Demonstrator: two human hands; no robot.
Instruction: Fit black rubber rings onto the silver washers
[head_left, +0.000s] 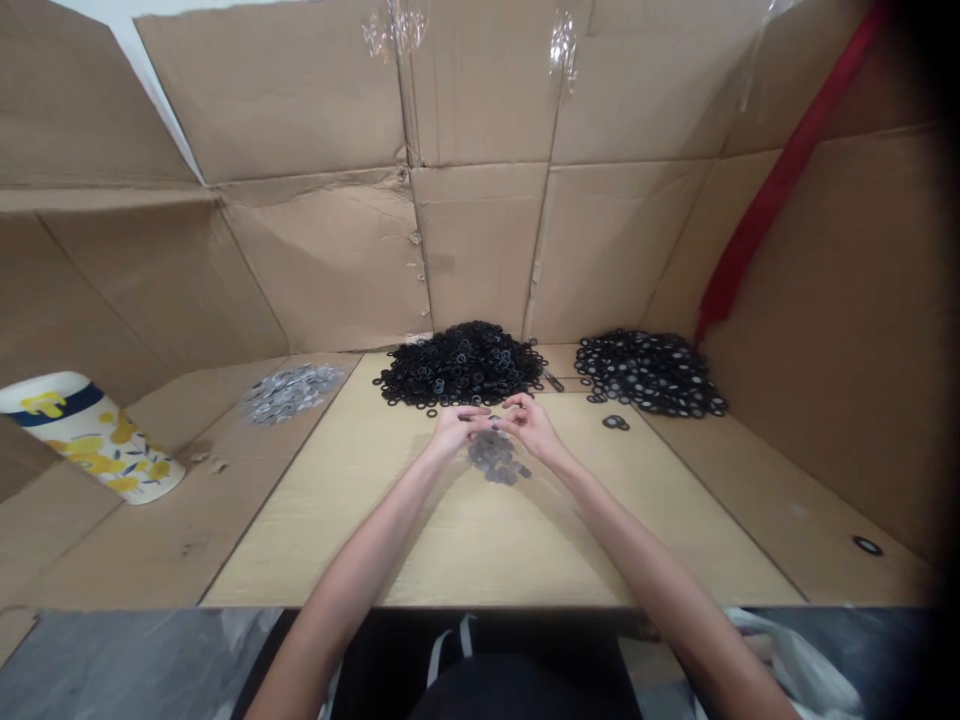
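Observation:
My left hand and my right hand meet over the middle of the board, fingertips almost together. Between them is a small greyish disc, pinched by the thumbs and fingers of both hands; its details are too small to tell. Just under the hands lies a loose heap of thin grey discs. Behind it rises a big pile of black rings. At the right back is a pile of black rings with pale centres. A few similar rings lie nearer my right hand.
Cardboard walls enclose the back and sides. Silvery discs are piled at the left. A patterned tumbler leans there. A small dark tool lies between the piles. One ring sits far right; red strap hangs above.

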